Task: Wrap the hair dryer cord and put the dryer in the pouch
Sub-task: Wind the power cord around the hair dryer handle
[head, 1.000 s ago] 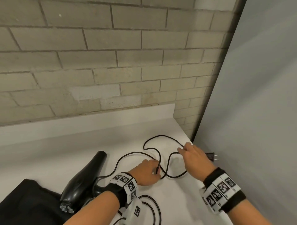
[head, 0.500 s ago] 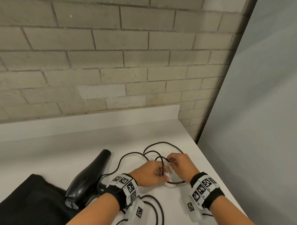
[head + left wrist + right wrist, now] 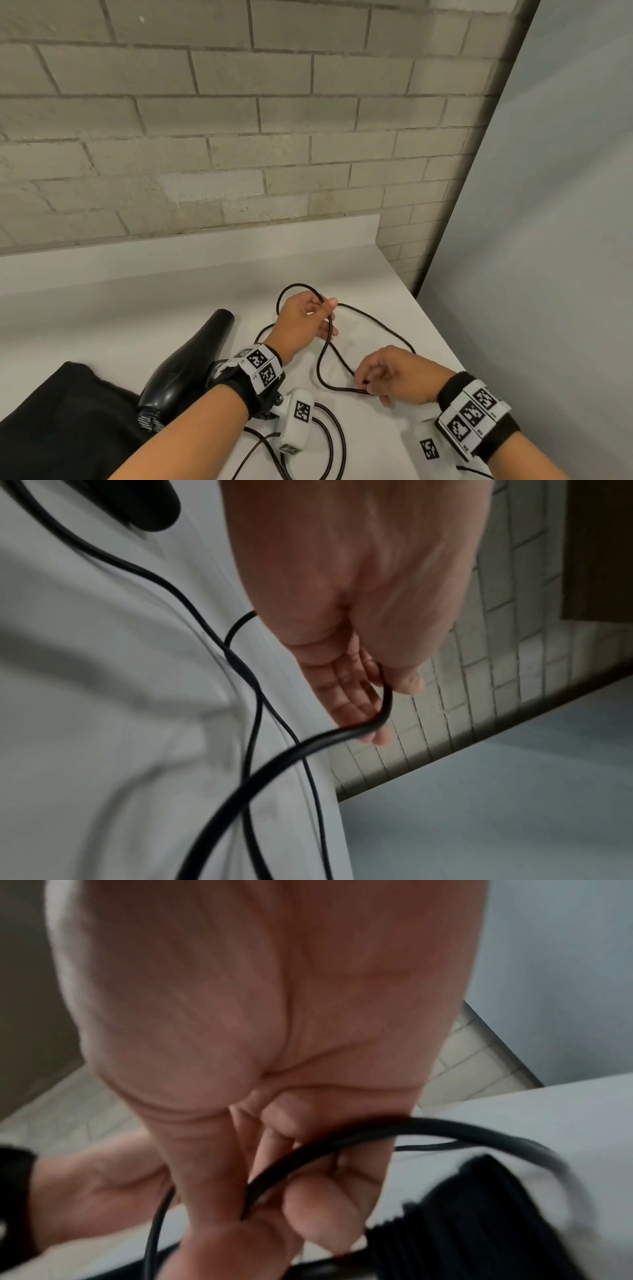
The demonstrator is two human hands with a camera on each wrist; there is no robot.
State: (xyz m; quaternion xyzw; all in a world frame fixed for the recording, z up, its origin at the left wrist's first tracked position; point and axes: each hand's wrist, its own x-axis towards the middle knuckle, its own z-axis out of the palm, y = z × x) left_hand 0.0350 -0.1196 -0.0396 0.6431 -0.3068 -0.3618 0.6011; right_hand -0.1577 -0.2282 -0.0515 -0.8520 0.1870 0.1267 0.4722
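A pale brick wall [image 3: 239, 154] backs a white bench [image 3: 120, 318], with a grey panel [image 3: 548, 240] closing off its right side. On the bench the black hair dryer [image 3: 191, 363] lies on its side, nozzle pointing away toward the wall, its rear end resting against a black pouch [image 3: 61, 421] at the near left corner. The dryer's black cord [image 3: 376, 323] runs in loose loops across the bench between and around both hands. The left hand [image 3: 301, 325], farther from the person and lifted off the surface, has its grip closed on the cord: the left wrist view shows the cord [image 3: 383, 710] hooked over the curled fingers [image 3: 346, 696] with the thumb beside it. The right hand [image 3: 397, 377], nearer and to the right, pinches a doubled bend of the cord [image 3: 308, 1153] between thumb and fingers [image 3: 315, 1213], low over the bench. More cord loops lie near the left wrist, at the near edge.
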